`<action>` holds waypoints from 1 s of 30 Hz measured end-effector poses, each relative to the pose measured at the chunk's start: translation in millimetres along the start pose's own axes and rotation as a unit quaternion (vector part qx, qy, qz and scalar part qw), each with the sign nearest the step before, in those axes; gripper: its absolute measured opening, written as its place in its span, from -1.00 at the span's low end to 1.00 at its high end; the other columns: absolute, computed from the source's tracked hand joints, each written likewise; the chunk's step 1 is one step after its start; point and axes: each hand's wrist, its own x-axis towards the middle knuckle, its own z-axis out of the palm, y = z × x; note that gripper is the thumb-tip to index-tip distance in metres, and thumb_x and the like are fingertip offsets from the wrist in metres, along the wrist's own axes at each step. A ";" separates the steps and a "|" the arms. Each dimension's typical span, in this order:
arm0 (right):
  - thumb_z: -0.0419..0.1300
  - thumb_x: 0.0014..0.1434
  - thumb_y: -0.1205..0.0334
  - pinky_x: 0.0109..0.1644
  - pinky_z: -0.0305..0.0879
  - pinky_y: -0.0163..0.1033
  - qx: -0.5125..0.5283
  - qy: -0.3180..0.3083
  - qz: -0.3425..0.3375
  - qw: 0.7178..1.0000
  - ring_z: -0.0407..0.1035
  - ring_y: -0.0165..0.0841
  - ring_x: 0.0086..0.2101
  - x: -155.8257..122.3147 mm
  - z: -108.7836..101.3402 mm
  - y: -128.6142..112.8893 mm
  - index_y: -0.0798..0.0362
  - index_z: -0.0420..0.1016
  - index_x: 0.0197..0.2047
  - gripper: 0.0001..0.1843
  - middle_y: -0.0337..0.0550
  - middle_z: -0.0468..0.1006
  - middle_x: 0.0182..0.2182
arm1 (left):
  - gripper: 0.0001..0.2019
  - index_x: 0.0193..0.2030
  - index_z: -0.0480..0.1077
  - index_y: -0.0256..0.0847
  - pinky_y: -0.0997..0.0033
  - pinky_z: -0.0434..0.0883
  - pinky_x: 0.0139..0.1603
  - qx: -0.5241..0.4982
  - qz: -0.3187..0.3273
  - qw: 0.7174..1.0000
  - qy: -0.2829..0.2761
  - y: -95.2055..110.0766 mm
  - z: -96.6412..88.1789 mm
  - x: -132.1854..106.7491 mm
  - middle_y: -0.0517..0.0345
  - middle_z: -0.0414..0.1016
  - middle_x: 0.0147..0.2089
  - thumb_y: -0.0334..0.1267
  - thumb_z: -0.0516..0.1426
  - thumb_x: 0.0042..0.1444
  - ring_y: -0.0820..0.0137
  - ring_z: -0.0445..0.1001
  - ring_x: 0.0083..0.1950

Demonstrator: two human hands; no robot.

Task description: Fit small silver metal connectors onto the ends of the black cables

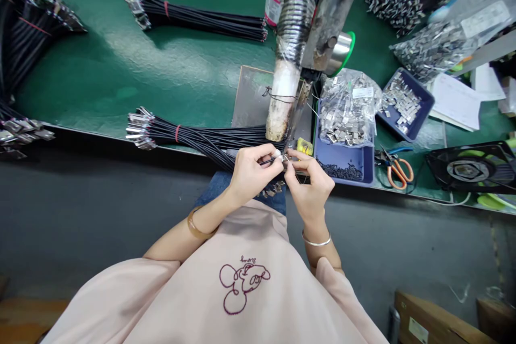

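Observation:
My left hand is closed in a pinch on a thin black cable, just in front of the table edge. Close beside it, my right hand pinches something small and thin at the cable's end. Its kind is too small to make out. Behind both hands is the tip of a soldering iron, with a yellow sponge to its right. A banded bundle of black cables with metal connectors at its left end lies beside my left hand, its right part hidden by the hand.
A ribbed fume hose hangs over the work spot. To the right are a blue tray with a bag of metal shells, a smaller parts tray, orange-handled pliers and a fan. Another cable bundle lies further back.

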 end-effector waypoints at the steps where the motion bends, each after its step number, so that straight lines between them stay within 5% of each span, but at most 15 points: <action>1: 0.23 0.21 0.42 -0.15 0.57 -0.30 0.001 -0.001 -0.002 1.000 0.62 -0.36 -0.16 0.3 -0.3 -0.5 -0.01 0.47 -0.28 -0.88 -0.15 0.70 -0.16 | -0.86 -0.53 0.33 -0.26 0.50 0.04 -0.49 -0.002 0.000 1.000 -0.001 0.9 -0.2 0.3 0.36 0.06 -0.60 -0.36 0.15 0.02 0.57 0.03 -0.52; 12: 0.15 0.25 0.42 -0.14 0.56 -0.27 -0.071 -0.037 -0.044 0.996 0.63 -0.33 -0.16 -7.0 -4.6 -6.0 -0.04 0.43 -0.26 -0.86 -0.12 0.70 -0.12 | -0.88 -0.53 0.30 -0.24 0.54 0.04 -0.50 0.031 -0.015 0.999 -0.009 1.9 2.2 -3.2 0.38 0.02 -0.61 -0.38 0.13 -0.01 0.57 0.02 -0.53; 16: 0.14 0.29 0.36 -0.18 0.56 -0.28 -0.032 -0.066 0.002 0.997 0.63 -0.37 -0.23 -6.8 -13.9 -7.1 -0.03 0.44 -0.25 -0.89 -0.14 0.69 -0.13 | -0.85 -0.55 0.28 -0.25 0.55 0.04 -0.51 0.060 0.017 0.998 -0.016 5.0 0.0 -6.8 0.37 0.01 -0.60 -0.40 0.12 0.01 0.58 0.01 -0.53; 19: 0.20 0.29 0.28 -0.41 0.48 -0.30 0.006 -0.066 0.060 0.996 0.54 -0.43 -0.48 -12.3 -35.0 -14.0 -0.06 0.48 -0.20 -0.95 -0.23 0.67 -0.32 | -0.85 -0.54 0.34 -0.27 0.56 0.07 -0.51 0.073 0.066 0.993 -0.072 4.8 -8.8 -13.4 0.36 0.11 -0.60 -0.44 0.11 0.03 0.59 0.06 -0.53; 23: 0.23 0.26 0.23 -0.56 0.30 -0.26 -0.010 0.050 0.075 0.996 0.38 -0.41 -0.63 -17.8 -70.6 -22.5 -0.11 0.47 -0.09 -0.85 -0.35 0.51 -0.56 | -0.87 -0.40 0.54 -0.27 0.57 0.26 -0.44 0.064 0.097 0.975 -0.189 -5.6 -25.2 -24.9 0.26 0.44 -0.52 -0.45 0.16 0.08 0.56 0.31 -0.50; 26: 0.18 0.30 0.17 -0.46 0.33 -0.25 -0.085 -0.015 0.130 0.988 0.43 -0.39 -0.58 -8.2 -87.3 -9.0 -0.07 0.42 0.01 -0.78 -0.30 0.60 -0.47 | -0.91 -0.29 0.57 -0.30 0.52 0.42 -0.35 0.009 0.098 0.986 -0.138 -17.6 -34.5 -28.2 0.09 0.59 -0.36 -0.38 0.21 0.15 0.47 0.51 -0.39; 30: 0.19 0.28 0.09 -0.26 0.33 -0.19 -0.265 -0.066 0.173 0.946 0.52 -0.27 -0.44 20.0 -83.9 40.0 -0.02 0.41 -0.28 -0.84 -0.20 0.61 -0.47 | -0.89 -0.28 0.56 -0.27 0.28 0.47 -0.10 0.121 0.216 0.969 -0.002 -29.2 -39.4 -16.4 0.01 0.61 -0.24 -0.35 0.19 0.24 0.33 0.51 -0.21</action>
